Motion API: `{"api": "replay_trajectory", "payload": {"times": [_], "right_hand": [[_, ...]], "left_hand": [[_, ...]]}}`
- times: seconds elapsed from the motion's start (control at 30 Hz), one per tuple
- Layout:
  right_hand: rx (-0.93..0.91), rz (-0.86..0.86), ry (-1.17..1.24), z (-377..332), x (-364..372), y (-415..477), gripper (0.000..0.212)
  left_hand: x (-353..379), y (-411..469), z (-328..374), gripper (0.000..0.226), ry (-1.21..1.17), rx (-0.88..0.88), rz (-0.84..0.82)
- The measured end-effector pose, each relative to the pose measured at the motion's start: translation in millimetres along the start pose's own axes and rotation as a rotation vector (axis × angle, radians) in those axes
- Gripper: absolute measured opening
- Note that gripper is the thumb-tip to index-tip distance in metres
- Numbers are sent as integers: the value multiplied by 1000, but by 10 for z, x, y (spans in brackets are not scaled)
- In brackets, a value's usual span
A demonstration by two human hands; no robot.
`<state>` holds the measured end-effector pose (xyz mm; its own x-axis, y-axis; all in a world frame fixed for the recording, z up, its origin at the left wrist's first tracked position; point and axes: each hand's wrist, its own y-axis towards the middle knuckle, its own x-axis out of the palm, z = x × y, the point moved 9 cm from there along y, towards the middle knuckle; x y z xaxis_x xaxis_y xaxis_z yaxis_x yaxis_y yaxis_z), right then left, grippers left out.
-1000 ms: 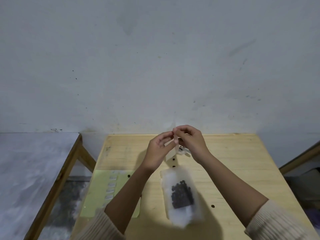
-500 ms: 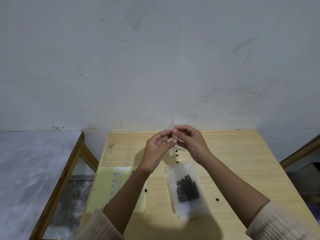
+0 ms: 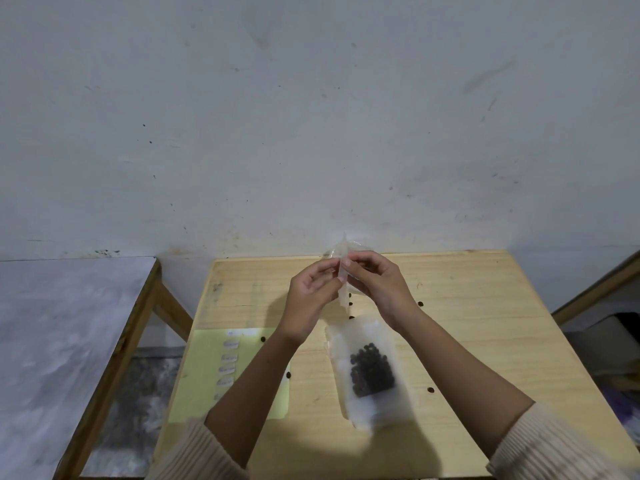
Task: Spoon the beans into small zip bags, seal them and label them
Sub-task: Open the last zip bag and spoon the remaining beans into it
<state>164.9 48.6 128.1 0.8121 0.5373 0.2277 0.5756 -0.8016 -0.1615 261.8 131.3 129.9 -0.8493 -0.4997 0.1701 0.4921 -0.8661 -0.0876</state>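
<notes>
Table w/ bag, sheet

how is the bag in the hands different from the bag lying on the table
The held bag is lifted above the wooden table, pinched between the left hand and right hand; the filled bag lies flat and untouched. The held bag shows no beans and is seen edge-on, while the filled bag holds a cluster of dark beans and faces up. Both are small, translucent plastic bags.

One head-worn wide-angle view looks forward and down, close over the counter, wall at twelve o'clock.
</notes>
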Motion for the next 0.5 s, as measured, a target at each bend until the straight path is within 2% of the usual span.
{"api": "replay_trajectory", "payload": {"times": [0.17, 0.3, 0.37, 0.5], "right_hand": [[-39, 37, -219, -6, 6, 41, 7], [-20, 112, -312, 33, -46, 63, 15], [-24, 123, -435, 21, -41, 62, 13], [-23, 97, -708, -10, -15, 127, 26]], "left_hand": [[-37, 46, 16, 17, 120, 72, 96], [-30, 102, -8, 18, 271, 100, 114], [-20, 115, -30, 20, 325, 106, 104], [-38, 120, -60, 21, 349, 115, 104]]}}
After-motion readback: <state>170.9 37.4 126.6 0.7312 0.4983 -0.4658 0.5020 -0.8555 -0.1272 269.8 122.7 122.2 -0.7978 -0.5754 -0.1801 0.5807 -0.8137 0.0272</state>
